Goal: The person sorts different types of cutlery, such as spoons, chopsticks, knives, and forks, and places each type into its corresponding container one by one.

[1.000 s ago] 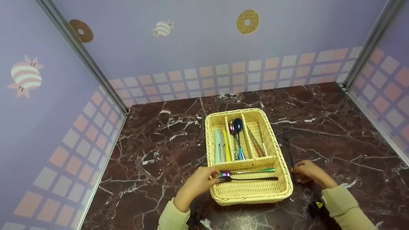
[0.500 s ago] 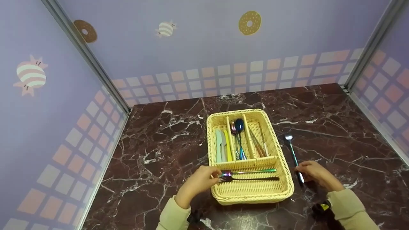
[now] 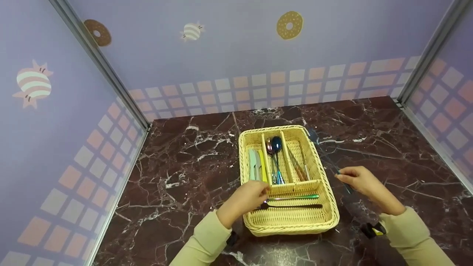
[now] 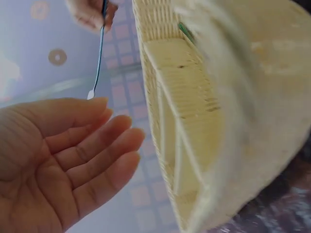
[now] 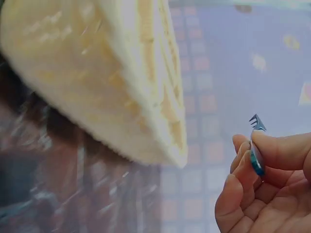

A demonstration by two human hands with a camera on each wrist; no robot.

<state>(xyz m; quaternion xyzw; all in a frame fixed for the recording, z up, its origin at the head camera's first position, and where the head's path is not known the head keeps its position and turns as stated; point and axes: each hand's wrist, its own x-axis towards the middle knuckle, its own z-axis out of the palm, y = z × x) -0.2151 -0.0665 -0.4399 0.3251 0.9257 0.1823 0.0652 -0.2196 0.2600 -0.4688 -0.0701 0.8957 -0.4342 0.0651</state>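
A blue metal fork point(image 3: 330, 162) is pinched between the thumb and fingers of my right hand point(image 3: 360, 181), just right of the wicker basket point(image 3: 295, 231). It is raised and tilted, blurred in the head view; its tines point(image 5: 256, 124) point away in the right wrist view. My left hand point(image 3: 245, 199) hovers over the basket's left rim, its fingers loosely bent and holding nothing, as its bare palm point(image 4: 48, 179) shows. In the front compartment lie a rainbow fork point(image 3: 295, 197) and a black fork point(image 3: 295, 206), their heads partly hidden by the left hand.
The basket's back compartments hold several knives point(image 3: 252, 159), two spoons point(image 3: 276, 144) and thin utensils point(image 3: 295, 164). The basket stands on a dark red marbled table point(image 3: 184, 170). Purple panels point(image 3: 236, 44) close in the back and both sides.
My right hand has lifted the fork off the table beside the basket, its head swinging up and left toward the rim. My left hand has shifted slightly right and up over the basket.
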